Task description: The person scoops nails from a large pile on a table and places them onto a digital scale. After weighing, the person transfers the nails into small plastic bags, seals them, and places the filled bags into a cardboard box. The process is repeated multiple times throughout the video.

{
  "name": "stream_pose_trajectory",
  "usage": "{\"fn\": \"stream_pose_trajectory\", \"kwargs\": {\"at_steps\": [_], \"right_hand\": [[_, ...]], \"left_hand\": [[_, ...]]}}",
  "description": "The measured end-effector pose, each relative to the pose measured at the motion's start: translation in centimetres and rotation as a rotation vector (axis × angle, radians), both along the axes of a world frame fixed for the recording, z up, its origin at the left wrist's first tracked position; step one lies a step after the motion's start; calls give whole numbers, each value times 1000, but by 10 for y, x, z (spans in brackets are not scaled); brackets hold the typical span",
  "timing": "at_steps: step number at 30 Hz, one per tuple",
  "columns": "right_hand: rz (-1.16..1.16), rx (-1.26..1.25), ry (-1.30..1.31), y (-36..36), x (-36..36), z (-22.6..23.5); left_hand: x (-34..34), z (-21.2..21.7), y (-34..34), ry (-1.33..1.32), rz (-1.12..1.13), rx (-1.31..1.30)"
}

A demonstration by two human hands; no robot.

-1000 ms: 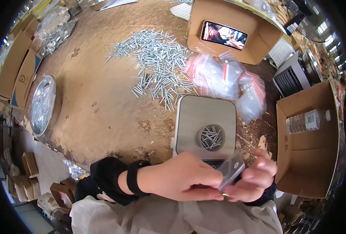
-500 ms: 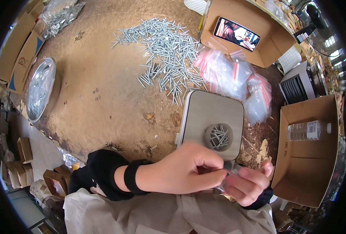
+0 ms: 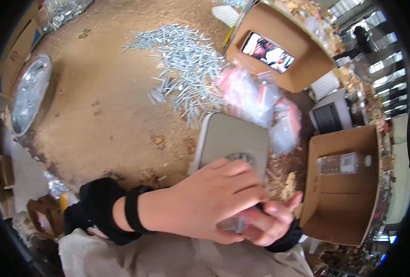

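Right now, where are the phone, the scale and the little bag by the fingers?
Phone (image 3: 268, 52): head view, on its screen.
Scale (image 3: 234, 137): head view, on its bare top.
Little bag (image 3: 233, 225): head view, on its clear plastic.

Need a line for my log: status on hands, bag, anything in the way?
Left hand and right hand both at clear plastic bag; exact grip unclear. Bag partly hidden between them. Left hand partly blocks view of cup on scale.

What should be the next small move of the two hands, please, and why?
Probably ease the small clear bag open with the left hand and right hand: both are at it, and a cup holding metal fasteners stands just beyond, on the scale. Blur hides whether the bag is already open.
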State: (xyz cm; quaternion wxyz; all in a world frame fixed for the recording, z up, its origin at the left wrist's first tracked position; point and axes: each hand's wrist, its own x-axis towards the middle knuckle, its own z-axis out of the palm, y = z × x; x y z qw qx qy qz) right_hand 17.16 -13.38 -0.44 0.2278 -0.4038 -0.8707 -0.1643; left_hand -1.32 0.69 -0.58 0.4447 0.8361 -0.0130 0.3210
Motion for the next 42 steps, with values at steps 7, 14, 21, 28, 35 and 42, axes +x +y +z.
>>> {"fn": "stream_pose_trajectory", "kwargs": {"at_steps": [7,14,21,28,35,42], "right_hand": [[42,-131,17,-3,-5,2],[40,-159,197,5,-3,7],[91,-20,426,15,-10,20],[-48,-120,612,3,7,8],[-56,-120,494,6,26,11],[576,-249,562,39,82,13]], "left_hand": [[-3,-20,3,24,-274,-148],[-6,-15,-4,-41,-322,-330],[-20,-7,9,13,-417,-497],[-25,17,8,56,-330,-509],[-38,23,-1,102,-162,-777],[-18,19,14,-303,-134,-742]]}}
